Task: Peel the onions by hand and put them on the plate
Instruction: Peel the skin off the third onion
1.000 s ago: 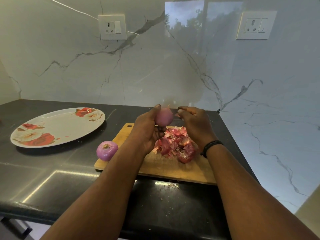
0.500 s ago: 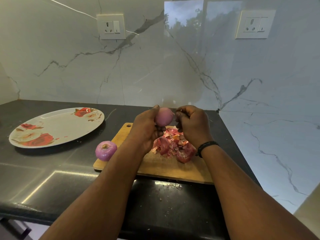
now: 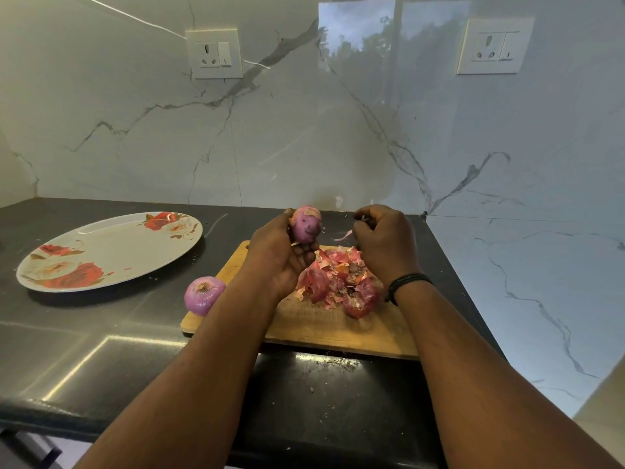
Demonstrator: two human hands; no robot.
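Two onions are seen from the head view: one (image 3: pixel 306 226) is gripped in the left hand (image 3: pixel 275 255) above the chopping board (image 3: pixel 304 328), patches of skin remaining; another (image 3: pixel 204 295) sits peeled beside it. Nothing lies on the plate (image 3: pixel 111 252) yet. Since half a second ago, the right hand (image 3: pixel 384 240) has been drawn away, a peel strip (image 3: pixel 343 235) pinched.

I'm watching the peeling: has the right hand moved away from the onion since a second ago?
Yes. The right hand has pulled rightward from the held onion, opening a gap above the cutting board.
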